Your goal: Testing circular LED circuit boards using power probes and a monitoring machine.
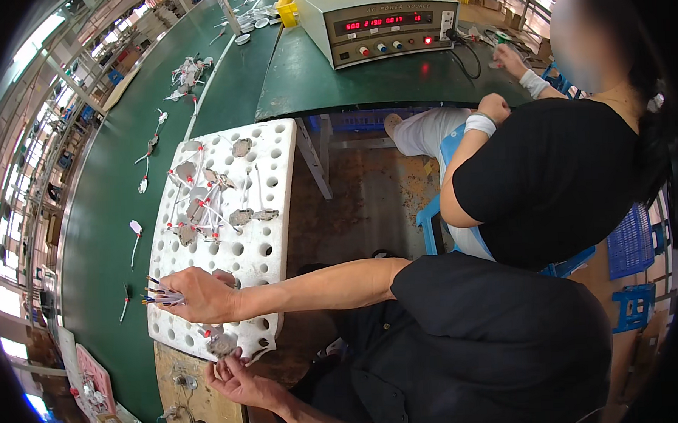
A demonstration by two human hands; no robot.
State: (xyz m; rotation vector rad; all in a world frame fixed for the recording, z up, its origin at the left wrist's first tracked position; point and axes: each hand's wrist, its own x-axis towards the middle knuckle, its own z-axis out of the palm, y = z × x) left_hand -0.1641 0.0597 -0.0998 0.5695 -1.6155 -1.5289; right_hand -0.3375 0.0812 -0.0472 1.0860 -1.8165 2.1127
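Observation:
My right hand is closed round a bundle of short cables, white-sheathed with blue and brown wire ends poking out past the fingers. It hovers over a white foam board full of round holes. At the board's near corner, my left hand has its fingertips pinched at the edge of a small round grey part. Part of that grip is hidden by the fingers. Farther up the board lie several similar grey parts with white leads and red tips, jumbled together.
A green conveyor belt runs along the left, carrying scattered parts. A power supply with a red display stands on a green bench. A co-worker in black sits on the right. Below the board is a wooden surface with fittings.

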